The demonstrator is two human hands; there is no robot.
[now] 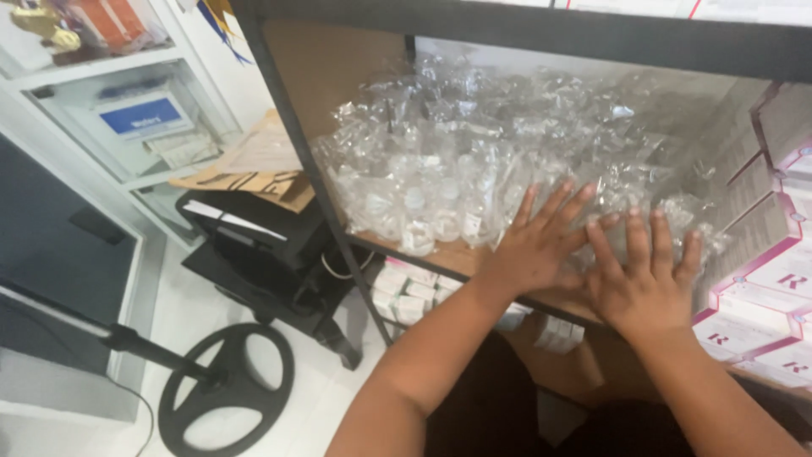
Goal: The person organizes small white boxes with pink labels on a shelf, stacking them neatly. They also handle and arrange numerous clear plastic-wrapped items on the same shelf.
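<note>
Taking the wooden shelf board (pixel 440 254) as the landmark: far to its left stands a white cabinet (pixel 127 127) with glass-fronted compartments, and below that, on the floor, a black round stand base (pixel 227 389) with a pole slanting up to the left. Just left of the shelf board sits a black stack of office gear (pixel 254 245) topped by flat brown cardboard (pixel 254 169).

On the shelf board itself lies a heap of clear plastic-wrapped small bottles (pixel 457 152), filling most of its width and reaching back to the rear wall. Under the board, a lower level holds small white boxes (pixel 406 296).

The left hand (pixel 537 245) lies flat against the front of the heap near the board's front edge, fingers spread and straight, pressing on the wrapping and gripping nothing. Just to its right, nearly touching it, the right hand (pixel 647 283) does the same: palm down, fingers splayed and open, resting on the plastic at the heap's right end.

At the right end of the shelf board stand stacked white and pink cartons (pixel 761 279), close beside the right hand
</note>
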